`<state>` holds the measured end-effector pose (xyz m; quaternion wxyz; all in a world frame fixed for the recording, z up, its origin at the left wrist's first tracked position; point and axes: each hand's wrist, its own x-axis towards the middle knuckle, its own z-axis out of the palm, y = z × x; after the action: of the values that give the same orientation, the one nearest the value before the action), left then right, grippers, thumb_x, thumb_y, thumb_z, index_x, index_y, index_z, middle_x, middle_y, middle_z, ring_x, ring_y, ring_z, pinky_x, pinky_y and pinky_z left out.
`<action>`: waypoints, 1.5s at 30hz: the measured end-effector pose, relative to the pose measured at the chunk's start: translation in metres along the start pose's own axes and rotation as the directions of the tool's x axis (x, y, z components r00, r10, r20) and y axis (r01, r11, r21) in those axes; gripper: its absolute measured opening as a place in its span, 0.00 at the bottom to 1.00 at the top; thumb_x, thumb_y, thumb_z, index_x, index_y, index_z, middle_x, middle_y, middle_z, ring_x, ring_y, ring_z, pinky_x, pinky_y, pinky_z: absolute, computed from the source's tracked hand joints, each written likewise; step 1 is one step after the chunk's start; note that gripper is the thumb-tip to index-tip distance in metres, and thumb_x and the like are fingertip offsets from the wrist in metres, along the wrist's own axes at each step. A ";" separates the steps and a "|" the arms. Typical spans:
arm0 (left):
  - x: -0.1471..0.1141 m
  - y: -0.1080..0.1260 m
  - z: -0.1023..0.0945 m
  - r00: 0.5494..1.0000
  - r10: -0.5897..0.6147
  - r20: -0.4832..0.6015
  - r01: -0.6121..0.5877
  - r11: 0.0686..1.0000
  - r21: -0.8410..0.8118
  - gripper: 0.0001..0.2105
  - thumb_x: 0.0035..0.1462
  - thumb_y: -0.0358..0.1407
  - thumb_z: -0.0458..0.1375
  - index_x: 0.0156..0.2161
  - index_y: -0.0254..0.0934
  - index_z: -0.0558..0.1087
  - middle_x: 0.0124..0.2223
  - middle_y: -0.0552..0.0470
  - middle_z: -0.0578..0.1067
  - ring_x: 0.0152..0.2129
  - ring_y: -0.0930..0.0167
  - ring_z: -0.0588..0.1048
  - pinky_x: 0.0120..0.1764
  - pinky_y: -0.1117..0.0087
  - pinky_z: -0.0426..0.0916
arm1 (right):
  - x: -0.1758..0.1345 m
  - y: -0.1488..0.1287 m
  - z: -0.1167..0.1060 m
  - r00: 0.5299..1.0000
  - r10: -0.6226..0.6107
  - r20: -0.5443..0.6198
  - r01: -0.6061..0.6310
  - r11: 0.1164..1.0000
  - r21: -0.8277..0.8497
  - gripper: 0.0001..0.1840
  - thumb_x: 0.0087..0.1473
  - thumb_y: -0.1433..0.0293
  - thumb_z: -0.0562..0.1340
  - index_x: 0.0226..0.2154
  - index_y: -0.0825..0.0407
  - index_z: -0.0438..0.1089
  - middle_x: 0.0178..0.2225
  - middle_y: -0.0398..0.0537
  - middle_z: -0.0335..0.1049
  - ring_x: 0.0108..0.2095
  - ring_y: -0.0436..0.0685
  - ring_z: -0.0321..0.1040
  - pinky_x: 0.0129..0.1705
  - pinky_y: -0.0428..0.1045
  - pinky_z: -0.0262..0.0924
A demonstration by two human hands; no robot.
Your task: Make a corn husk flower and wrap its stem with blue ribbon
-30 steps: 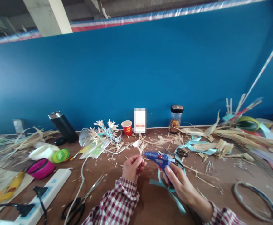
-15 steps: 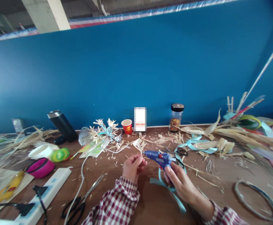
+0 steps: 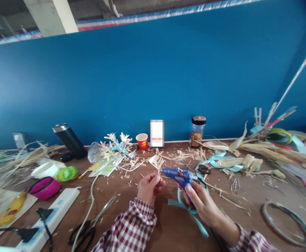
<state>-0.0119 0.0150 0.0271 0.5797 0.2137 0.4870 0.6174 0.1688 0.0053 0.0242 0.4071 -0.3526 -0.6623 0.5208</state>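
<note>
Between thumb and fingers, my left hand (image 3: 150,186) pinches the base of a small pale husk flower (image 3: 157,163), whose petals fan upward. My right hand (image 3: 201,203) is wrapped around the handle of a blue glue gun (image 3: 178,176). The gun's nozzle points left and sits right at the flower's base; whether it touches cannot be made out. Light blue ribbon (image 3: 188,206) hangs and curls below the gun, partly hidden by my right hand. To the left, a bunch of finished-looking husk flowers (image 3: 120,145) with blue stems lies on the table.
Scissors (image 3: 92,224) and a white power strip (image 3: 54,217) lie at left, with a white cord running nearby. A red paper cup (image 3: 142,141), a glass jar (image 3: 198,131) and a black flask (image 3: 71,140) stand behind. Husk scraps cover the table; a wire ring (image 3: 287,224) lies right.
</note>
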 end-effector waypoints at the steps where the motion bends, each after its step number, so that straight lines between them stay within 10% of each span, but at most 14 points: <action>1: 0.000 0.000 0.000 1.000 -0.001 0.000 0.001 1.000 -0.001 0.13 0.38 0.35 0.66 0.28 0.31 0.70 0.22 0.54 0.72 0.19 0.78 0.72 0.16 0.84 0.61 | 0.000 -0.001 0.000 1.000 -0.002 0.006 0.002 1.000 -0.007 0.18 0.60 0.59 0.47 0.25 0.52 0.55 0.19 0.38 0.54 0.20 0.46 0.50 0.23 0.45 0.47; 45: 0.002 -0.001 -0.003 0.995 0.066 -0.075 -0.054 0.985 0.162 0.10 0.40 0.35 0.66 0.29 0.31 0.73 0.23 0.51 0.75 0.20 0.74 0.74 0.21 0.80 0.68 | -0.001 -0.001 -0.001 0.999 -0.035 -0.006 0.036 0.999 0.009 0.17 0.60 0.59 0.47 0.26 0.52 0.57 0.20 0.39 0.55 0.20 0.46 0.51 0.24 0.45 0.49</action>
<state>-0.0141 0.0154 0.0247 0.5218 0.2489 0.5510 0.6018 0.1702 0.0052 0.0251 0.4197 -0.3404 -0.6649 0.5156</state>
